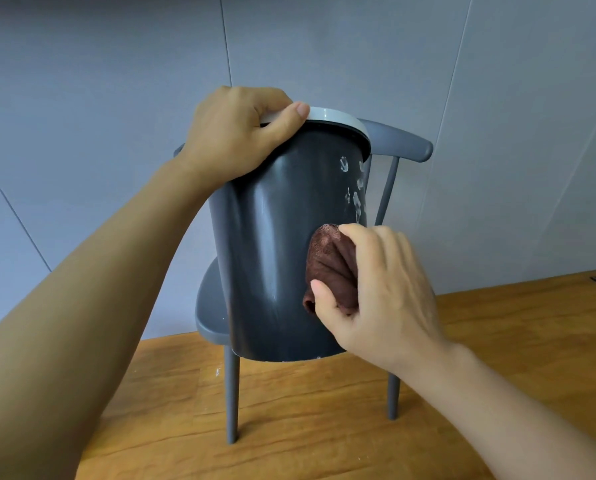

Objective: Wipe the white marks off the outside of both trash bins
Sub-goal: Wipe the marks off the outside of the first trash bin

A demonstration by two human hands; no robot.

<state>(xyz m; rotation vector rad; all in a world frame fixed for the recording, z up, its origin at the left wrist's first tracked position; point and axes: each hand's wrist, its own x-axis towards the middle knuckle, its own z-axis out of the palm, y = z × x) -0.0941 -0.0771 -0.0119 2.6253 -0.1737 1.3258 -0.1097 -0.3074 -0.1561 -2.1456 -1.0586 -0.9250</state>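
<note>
Our left hand (234, 133) reaches in from the lower left, its fingers curled over the pale rim (338, 120) of the dark grey trash bin (272, 258), thumb pressed on the rim's edge. We hold the bin tilted above the seat of a grey chair (403, 140) standing on the wooden floor (324, 427). White marks (355, 188) dot its upper right side. Just below them, our right hand (383, 292) grips a bunched brown cloth (331, 265) against the bin's wall.
</note>
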